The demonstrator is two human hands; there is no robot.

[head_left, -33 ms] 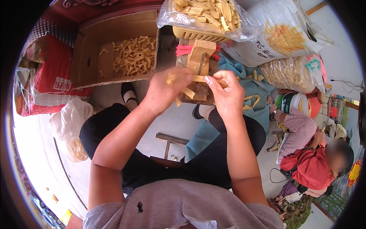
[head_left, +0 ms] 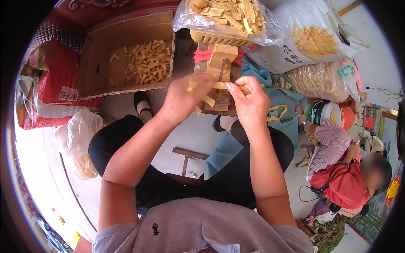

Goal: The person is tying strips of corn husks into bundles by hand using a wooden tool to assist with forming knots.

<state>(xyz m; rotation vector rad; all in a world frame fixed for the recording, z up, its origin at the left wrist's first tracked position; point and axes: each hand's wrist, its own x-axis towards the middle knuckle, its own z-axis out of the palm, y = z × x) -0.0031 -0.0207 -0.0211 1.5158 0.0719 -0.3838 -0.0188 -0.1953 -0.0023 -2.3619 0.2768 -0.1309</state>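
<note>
A pale yellow strip [head_left: 219,85] runs crosswise between my two hands. My left hand [head_left: 183,99] is closed around its left end, and more short yellow pieces [head_left: 209,101] poke out below and beside those fingers. My right hand [head_left: 253,99] pinches the strip's right part between thumb and fingers. Just beyond the strip, a wooden block [head_left: 223,54] with a thin metal bar [head_left: 222,69] stands on a worn wooden board [head_left: 201,69]. Whether the strip touches the bar, I cannot tell. My left fingertips are partly hidden.
At the far left, a cardboard box [head_left: 97,63] holds several small yellow pieces. A yellow basket [head_left: 219,38] of strips stands beyond the block. White sacks [head_left: 308,38] and a teal cloth [head_left: 282,101] lie to the right. A seated person in red [head_left: 341,181] is at right.
</note>
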